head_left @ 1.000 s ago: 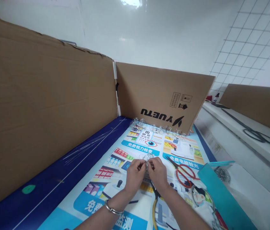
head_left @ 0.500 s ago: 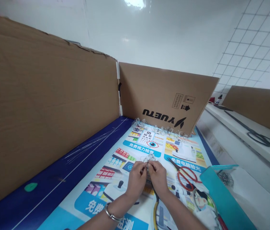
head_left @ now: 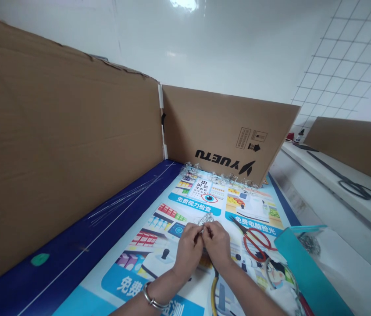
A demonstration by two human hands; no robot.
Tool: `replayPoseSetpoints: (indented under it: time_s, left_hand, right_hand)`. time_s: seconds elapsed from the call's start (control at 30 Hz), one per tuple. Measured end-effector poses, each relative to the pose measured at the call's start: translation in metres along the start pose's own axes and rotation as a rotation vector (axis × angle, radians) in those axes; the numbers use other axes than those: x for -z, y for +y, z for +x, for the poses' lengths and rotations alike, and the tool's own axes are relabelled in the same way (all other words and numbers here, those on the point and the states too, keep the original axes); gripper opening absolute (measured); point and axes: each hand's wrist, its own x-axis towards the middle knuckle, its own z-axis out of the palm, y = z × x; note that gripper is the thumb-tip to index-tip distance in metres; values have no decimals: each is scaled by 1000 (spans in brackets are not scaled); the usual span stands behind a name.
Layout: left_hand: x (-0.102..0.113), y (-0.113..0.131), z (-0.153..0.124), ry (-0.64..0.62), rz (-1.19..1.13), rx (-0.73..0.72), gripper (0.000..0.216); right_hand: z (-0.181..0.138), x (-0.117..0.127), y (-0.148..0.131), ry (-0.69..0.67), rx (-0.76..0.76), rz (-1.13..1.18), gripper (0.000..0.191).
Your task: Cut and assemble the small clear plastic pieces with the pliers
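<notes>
In the middle of the head view, a small silvery wire piece [head_left: 206, 218] sticks up beyond my fingertips, too fine to make out its exact shape. My left hand [head_left: 188, 246] pinches it from the left, a metal bangle on that wrist. My right hand [head_left: 217, 244] pinches it from the other side, and the fingertips of both hands meet. Under my right wrist lies a tool with a yellow handle [head_left: 214, 292], its head hidden by the hands. Red-handled scissors [head_left: 254, 239] rest to the right of my right hand, blades pointing away.
Several similar wire pieces [head_left: 225, 179] line the foot of the upright cardboard panel [head_left: 228, 127]. Another cardboard wall [head_left: 67, 145] stands left. Loose fine wires [head_left: 123, 199] lie on the blue strip. At right is a teal-sided box [head_left: 310, 272] with a wire coil [head_left: 309, 244] inside.
The wire piece tilts slightly to the right between my fingertips, and both hands have turned a little. The tools and panels lie as before.
</notes>
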Motion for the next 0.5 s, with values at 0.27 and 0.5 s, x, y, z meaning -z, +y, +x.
replayPoseSetpoints:
  time_s: [0.27,0.5]
  left_hand:
    - [0,-2,0,-31,12,-4,24]
    - [4,-13,7,35,47,49,16]
  right_hand:
    - [1,-1,4,45,-35,-28,10]
    - [0,-3,2,21,-32,-10,8]
